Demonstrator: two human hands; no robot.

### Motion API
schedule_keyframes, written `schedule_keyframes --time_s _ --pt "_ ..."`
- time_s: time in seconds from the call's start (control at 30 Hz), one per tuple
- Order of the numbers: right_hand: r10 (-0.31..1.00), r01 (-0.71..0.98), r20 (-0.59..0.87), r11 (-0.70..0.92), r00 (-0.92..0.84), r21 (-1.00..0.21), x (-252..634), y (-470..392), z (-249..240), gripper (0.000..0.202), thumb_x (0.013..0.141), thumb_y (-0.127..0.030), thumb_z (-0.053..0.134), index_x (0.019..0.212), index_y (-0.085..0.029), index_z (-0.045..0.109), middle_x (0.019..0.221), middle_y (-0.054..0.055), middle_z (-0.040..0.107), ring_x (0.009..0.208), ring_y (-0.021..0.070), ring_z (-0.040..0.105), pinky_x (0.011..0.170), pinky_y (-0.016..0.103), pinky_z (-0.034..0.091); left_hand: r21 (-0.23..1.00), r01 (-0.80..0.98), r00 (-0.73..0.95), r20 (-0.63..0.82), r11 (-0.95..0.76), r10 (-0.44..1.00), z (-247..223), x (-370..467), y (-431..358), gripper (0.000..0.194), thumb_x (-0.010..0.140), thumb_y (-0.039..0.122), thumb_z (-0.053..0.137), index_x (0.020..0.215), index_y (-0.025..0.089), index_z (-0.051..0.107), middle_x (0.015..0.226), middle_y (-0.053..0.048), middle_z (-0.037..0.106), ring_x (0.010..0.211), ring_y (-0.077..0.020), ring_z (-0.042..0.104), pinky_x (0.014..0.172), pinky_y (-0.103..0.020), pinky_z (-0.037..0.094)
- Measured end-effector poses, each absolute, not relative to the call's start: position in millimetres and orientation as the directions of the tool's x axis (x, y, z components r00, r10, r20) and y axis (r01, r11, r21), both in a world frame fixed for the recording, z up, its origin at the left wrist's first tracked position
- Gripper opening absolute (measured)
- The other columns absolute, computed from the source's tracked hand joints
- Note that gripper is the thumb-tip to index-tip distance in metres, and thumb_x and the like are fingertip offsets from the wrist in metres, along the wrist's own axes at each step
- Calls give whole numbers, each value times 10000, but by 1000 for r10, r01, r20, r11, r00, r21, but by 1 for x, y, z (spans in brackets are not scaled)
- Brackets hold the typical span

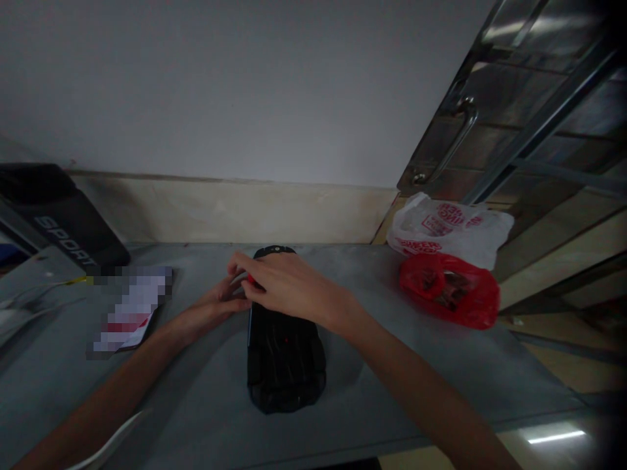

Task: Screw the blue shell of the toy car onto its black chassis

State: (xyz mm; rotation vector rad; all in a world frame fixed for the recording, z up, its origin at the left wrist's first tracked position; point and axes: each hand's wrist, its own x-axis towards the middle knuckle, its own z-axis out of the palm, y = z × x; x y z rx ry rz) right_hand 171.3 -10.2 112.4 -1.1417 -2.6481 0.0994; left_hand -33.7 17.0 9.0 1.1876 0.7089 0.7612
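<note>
A black object (285, 356) with bulky corners like wheels lies lengthwise on the grey table; it looks like a toy car turned underside up. My right hand (289, 287) reaches over its far half with bent fingers. Between my fingers a small red part (251, 280) peeks out, mostly covered, so its kind is unclear. On the left flank of the toy car my left hand (228, 297) has its fingers drawn together, tips close to the red part and to the right fingertips. What those left fingertips pinch is hidden.
Left on the grey table (206, 385) lies a phone (140, 307) with a blurred screen. Behind it stands a black box (73, 222) marked SPORT. At right are a white plastic bag (455, 225) and a red bag (470, 297). A wall (245, 98) closes the back.
</note>
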Motion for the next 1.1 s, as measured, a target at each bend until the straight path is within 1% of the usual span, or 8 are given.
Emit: schedule_keyframes --time_s 0.07,0.17,0.27,0.37,0.57,0.83,1.0,1.1 --pt "732 719 203 679 -650 -148 171 -10 112 260 1043 -284 476 1255 -255 624 919 29 766 826 189 689 702 310 392 974 -135 577 -74 184 814 8 -34 18 574 855 183 772 1390 306 605 1514 -3 620 1512 -318 432 1229 -448 344" --pt "752 745 231 653 -617 -135 171 -12 114 270 1063 -361 459 1183 -234 665 914 49 767 815 200 692 692 320 386 977 -127 599 -63 172 798 4 -35 22 645 844 191 770 1446 288 561 1475 -19 653 1503 -353 438 1225 -491 333" --pt "739 722 232 671 -633 -168 173 -14 116 289 1004 -315 523 1252 -210 627 945 57 767 841 205 684 696 319 395 976 -138 589 -58 171 806 1 -36 24 755 844 188 751 1525 340 464 1538 -4 599 1526 -355 399 1224 -527 319" --pt "719 692 209 695 -663 -195 173 -12 116 340 979 -247 531 1313 -224 592 971 44 767 870 194 680 714 308 402 977 -133 584 -57 165 810 -1 -37 24 701 847 194 761 1484 339 507 1553 -21 582 1508 -339 429 1220 -519 330" --pt "756 751 236 647 -610 -130 170 -14 112 259 1055 -300 473 1257 -238 622 924 50 771 829 200 698 710 318 403 977 -151 616 -24 148 788 -5 -37 26 752 848 200 789 1521 333 479 1484 -45 639 1480 -331 469 1222 -506 319" --pt "716 691 241 697 -655 -191 173 -14 112 306 967 -192 534 1270 -207 577 1021 50 767 872 197 697 704 317 422 979 -143 615 -29 148 788 1 -36 23 713 878 180 747 1522 332 481 1551 -66 580 1469 -314 483 1227 -515 317" --pt "777 770 250 620 -578 -151 170 -14 112 218 1039 -304 501 1191 -218 631 959 66 776 859 219 713 722 333 444 979 -120 616 -58 166 786 -4 -38 26 749 851 198 778 1527 350 492 1532 -64 601 1504 -330 442 1216 -470 352" --pt "781 771 251 616 -572 -161 171 -17 114 246 1007 -282 510 1206 -191 624 977 80 775 871 227 712 725 339 457 978 -105 602 -82 180 794 -7 -41 29 853 831 183 777 1575 392 417 1564 -36 568 1501 -321 449 1185 -441 404"
